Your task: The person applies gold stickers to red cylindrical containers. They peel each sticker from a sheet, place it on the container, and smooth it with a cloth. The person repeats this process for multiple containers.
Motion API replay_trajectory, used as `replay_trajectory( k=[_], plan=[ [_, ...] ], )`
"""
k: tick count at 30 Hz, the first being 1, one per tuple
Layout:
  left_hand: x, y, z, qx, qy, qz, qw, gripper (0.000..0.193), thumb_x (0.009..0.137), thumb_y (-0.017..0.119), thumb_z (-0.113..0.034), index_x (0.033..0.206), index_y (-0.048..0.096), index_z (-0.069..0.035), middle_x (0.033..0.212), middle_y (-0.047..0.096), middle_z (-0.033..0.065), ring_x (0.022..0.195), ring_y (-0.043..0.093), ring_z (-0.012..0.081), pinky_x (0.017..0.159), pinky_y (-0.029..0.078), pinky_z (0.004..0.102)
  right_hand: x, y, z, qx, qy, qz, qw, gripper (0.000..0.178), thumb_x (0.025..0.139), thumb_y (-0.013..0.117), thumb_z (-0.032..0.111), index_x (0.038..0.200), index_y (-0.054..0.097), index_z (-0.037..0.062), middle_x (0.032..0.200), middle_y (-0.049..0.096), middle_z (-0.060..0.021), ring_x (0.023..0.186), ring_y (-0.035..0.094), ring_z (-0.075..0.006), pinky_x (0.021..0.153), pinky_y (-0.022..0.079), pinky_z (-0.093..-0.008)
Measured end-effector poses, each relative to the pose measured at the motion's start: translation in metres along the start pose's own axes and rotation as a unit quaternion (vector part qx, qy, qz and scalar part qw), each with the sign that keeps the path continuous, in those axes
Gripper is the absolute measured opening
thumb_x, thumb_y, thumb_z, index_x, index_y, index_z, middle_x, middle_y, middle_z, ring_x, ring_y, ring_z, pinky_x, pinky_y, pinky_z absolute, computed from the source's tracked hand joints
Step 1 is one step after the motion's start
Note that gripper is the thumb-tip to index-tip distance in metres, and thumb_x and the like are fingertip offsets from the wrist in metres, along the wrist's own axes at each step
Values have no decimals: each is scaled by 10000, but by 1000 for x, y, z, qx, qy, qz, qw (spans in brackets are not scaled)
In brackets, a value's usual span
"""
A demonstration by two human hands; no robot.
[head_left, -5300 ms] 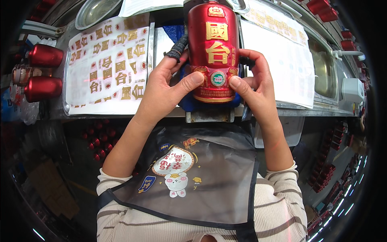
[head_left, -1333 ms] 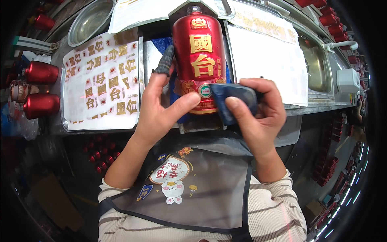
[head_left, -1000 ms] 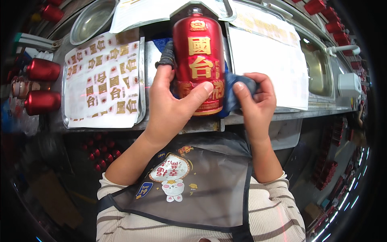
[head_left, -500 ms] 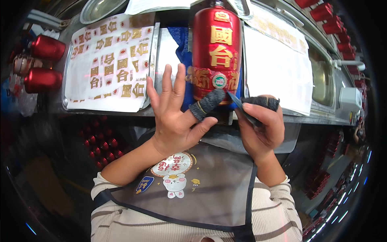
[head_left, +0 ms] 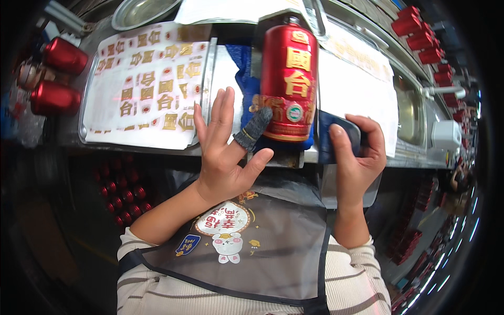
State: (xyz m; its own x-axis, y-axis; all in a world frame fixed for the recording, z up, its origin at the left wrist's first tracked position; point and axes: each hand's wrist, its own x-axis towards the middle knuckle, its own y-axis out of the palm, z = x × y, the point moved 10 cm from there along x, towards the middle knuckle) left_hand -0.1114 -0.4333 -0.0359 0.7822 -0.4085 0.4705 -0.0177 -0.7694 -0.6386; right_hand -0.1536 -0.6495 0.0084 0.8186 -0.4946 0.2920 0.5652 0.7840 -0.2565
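Observation:
A red bottle (head_left: pixel 283 55) with gold characters, a patterned gold band and a small green-and-white round mark lies with its neck away from me. It rests on a blue cloth (head_left: pixel 242 65). My left hand (head_left: pixel 223 168) is open, fingers spread; its index finger, in a dark knitted finger sleeve (head_left: pixel 253 128), lies against the bottle's lower left side. Just right of the bottle, my right hand (head_left: pixel 362 163) grips a flat dark-blue scraper (head_left: pixel 326 139) between thumb and fingers. The scraper stands apart from the bottle, and its far side is partly hidden by my hand.
To the left, a metal tray (head_left: pixel 84 118) holds a sheet of gold decals (head_left: pixel 144 107). White sheets (head_left: pixel 362 94) lie at right, before a metal sink (head_left: pixel 412 113) with a tap (head_left: pixel 443 92). Red bottles (head_left: pixel 55 98) stand far left; several more are below the counter.
My right hand has moved right, away from the bottle's lower band, turning the scraper so its flat face shows. My left index finger has shifted left along the bottle. The whole view has shifted slightly.

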Motion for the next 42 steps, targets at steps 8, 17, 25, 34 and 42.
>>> replay_trajectory(
  k=[8,17,25,34,42],
  plan=[
    [20,0,-5,4,24,10,1000,498,892,668,-440,1253,691,-99,1564,244,344,1455,253,478,1117,20,680,13,-3,-11,-22,18,-7,1000,170,863,710,21,1013,632,-2,887,630,-15,782,580,-84,714,488,-225],
    [34,3,-20,112,72,42,990,373,857,691,-454,1023,780,-132,1574,266,307,1449,247,489,1102,46,704,12,-8,-58,135,141,19,981,186,904,661,26,1081,610,-2,944,617,-8,836,551,-53,772,456,-190],
    [31,8,-28,79,54,50,994,368,833,726,-407,1035,777,-103,1566,289,302,1448,262,490,1106,20,711,-9,20,-16,46,-5,93,995,73,917,638,53,948,661,-9,812,652,-23,565,469,-45,506,361,-188],
    [27,-6,1,-89,-31,-4,996,345,892,706,-275,1146,715,-42,1481,429,297,1420,373,388,1150,143,589,-23,58,26,-142,-309,184,922,312,771,716,-6,1076,673,47,673,617,-64,486,553,-218,471,411,-341],
    [53,41,27,-495,-247,-26,832,406,911,719,-195,1206,575,45,1106,655,132,964,640,189,864,518,318,-34,55,34,-151,-364,226,891,327,696,724,-19,1011,707,67,629,554,-24,462,482,-195,460,382,-327]
  ],
)
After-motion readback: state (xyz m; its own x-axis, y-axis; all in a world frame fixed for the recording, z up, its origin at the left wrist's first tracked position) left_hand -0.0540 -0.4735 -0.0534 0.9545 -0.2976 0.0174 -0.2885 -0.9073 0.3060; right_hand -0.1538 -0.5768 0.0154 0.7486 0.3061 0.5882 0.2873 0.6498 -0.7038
